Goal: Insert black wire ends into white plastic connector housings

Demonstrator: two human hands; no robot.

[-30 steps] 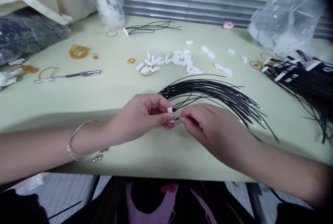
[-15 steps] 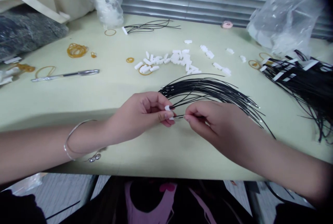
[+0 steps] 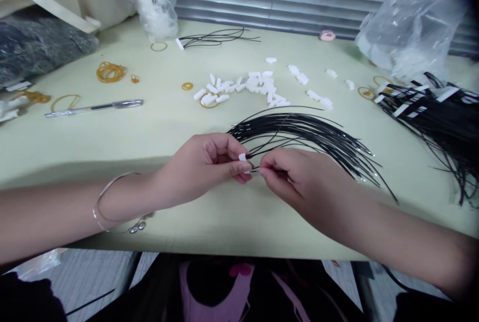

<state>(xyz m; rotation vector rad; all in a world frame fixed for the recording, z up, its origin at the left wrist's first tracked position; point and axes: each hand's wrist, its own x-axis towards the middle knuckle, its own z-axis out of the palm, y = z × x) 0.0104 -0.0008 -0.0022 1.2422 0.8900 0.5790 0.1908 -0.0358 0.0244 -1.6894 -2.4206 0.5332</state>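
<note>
My left hand (image 3: 209, 165) pinches a small white connector housing (image 3: 243, 157) between thumb and fingers. Black wires run out of the housing's right side. My right hand (image 3: 295, 175) is closed on a single thin black wire (image 3: 255, 169), whose far end meets the housing; how deep it sits is hidden by my left fingertips. Just behind both hands lies a loose bundle of black wires (image 3: 310, 127) with shiny metal tips. Farther back is a scattered pile of white connector housings (image 3: 258, 82).
At the right edge lies a heap of finished-looking black wires with white connectors (image 3: 441, 107). A pen (image 3: 95, 108) and rubber bands (image 3: 110, 72) lie on the left. At the back stand a bagged cup (image 3: 151, 8), a wired connector (image 3: 180, 44) and a clear plastic bag (image 3: 407, 28).
My right hand has moved slightly left, closer to the connector housing, and less of the wire shows between my hands. My left hand has barely shifted.
</note>
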